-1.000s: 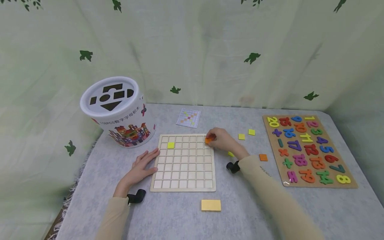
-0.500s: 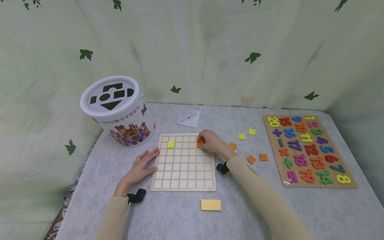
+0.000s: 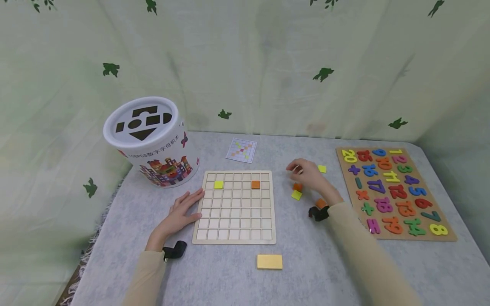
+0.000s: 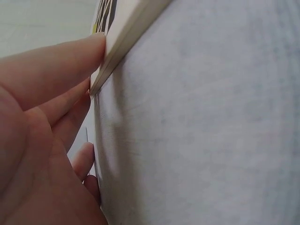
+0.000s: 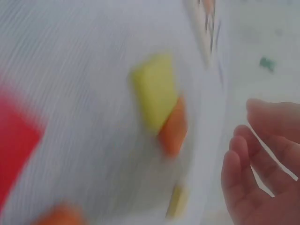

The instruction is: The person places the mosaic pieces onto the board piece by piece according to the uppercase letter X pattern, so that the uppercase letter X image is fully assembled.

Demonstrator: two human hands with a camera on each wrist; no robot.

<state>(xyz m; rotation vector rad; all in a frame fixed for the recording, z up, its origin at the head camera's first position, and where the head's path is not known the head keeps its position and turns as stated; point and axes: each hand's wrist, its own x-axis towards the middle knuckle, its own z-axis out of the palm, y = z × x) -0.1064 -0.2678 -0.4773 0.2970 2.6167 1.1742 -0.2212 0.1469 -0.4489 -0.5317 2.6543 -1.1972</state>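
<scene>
A wooden grid board lies flat in the middle, with a yellow tile and an orange tile in its second row from the back. My left hand rests at the board's left edge, fingers straight; the left wrist view shows its fingers against the rim. Right of the board, my right hand hovers with loosely bent fingers and holds nothing. Under and near it lie an orange tile and a yellow tile, seen overlapping in the right wrist view. Another orange tile is partly hidden by the wrist camera.
A yellow tile lies behind the right hand. A number puzzle board lies at right, a pattern card behind the grid. A large white bucket stands back left; a pale yellow block lies in front. A red blur shows in the right wrist view.
My right hand slid the orange tile leftward from the rightmost column into the neighbouring cell, let go, and moved right over the loose tiles. The left hand has stayed put.
</scene>
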